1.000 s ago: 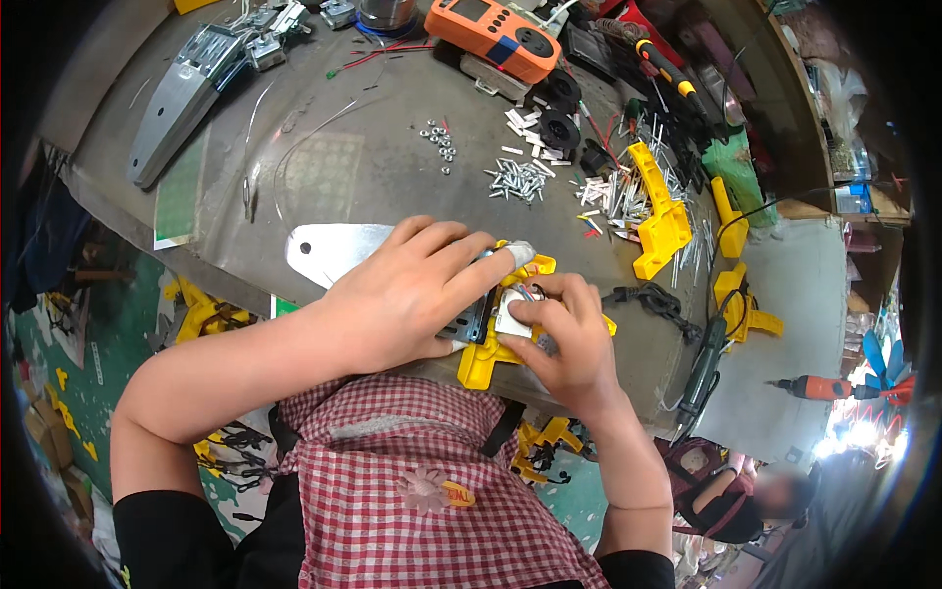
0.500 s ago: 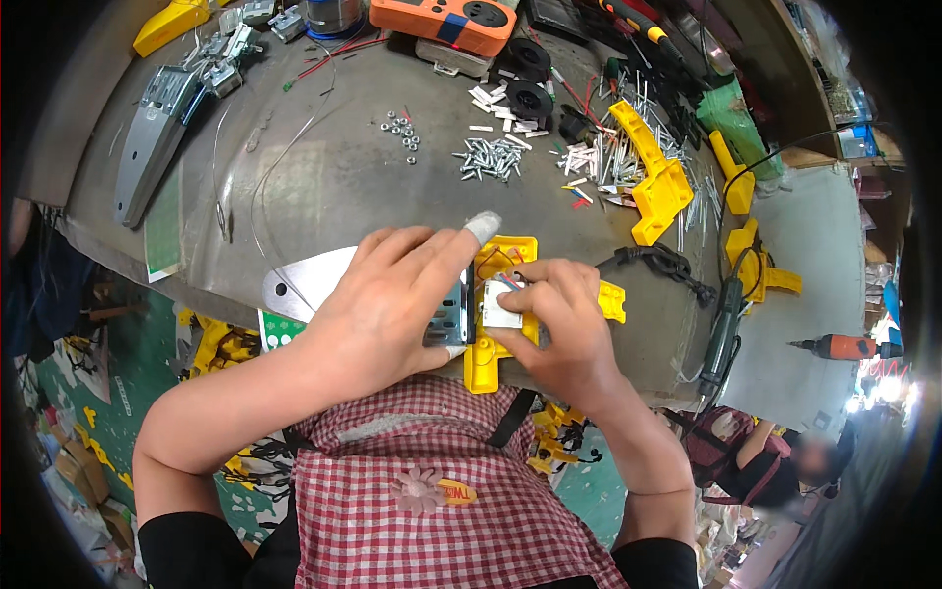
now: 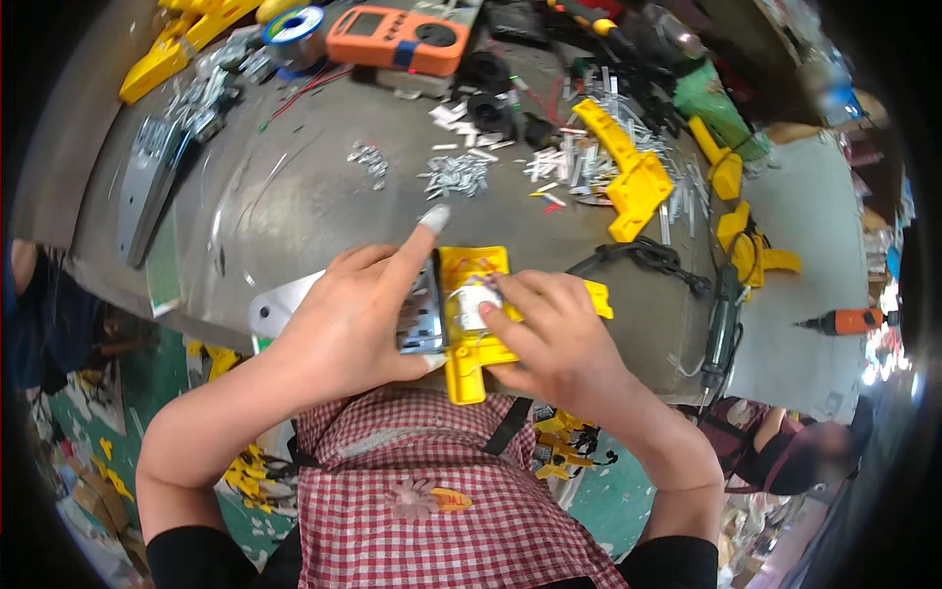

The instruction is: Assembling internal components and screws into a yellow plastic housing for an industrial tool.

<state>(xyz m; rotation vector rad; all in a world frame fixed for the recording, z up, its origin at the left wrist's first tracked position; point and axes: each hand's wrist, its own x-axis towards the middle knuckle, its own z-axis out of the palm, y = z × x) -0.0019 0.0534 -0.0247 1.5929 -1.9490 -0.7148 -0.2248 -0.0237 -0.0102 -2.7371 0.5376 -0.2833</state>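
Note:
My left hand (image 3: 348, 309) grips a metal bracket (image 3: 422, 314) between fingers and thumb, with white covers on the index fingertip and thumb tip. From the bracket a flat silver plate (image 3: 285, 302) reaches out to the left, partly under the hand. Against the bracket's right side lies a yellow plastic shell (image 3: 465, 381) with thin wires inside. My right hand (image 3: 554, 334) has its fingers closed over a small white block (image 3: 474, 306) inside the shell, thumb and fingertips touching it. The hand covers part of the shell.
Screws (image 3: 457, 175), nuts (image 3: 370, 162) and white sleeves lie beyond my hands. An orange meter (image 3: 397, 41) and a solder spool (image 3: 294, 37) stand at the back. More yellow shells (image 3: 638, 191), a black cable (image 3: 653, 257) and an electric screwdriver (image 3: 722, 329) lie to the right.
The white block sits flatter in the yellow shell, and my right fingers have shifted over it. My left hand keeps its hold on the bracket. The whole view has shifted slightly.

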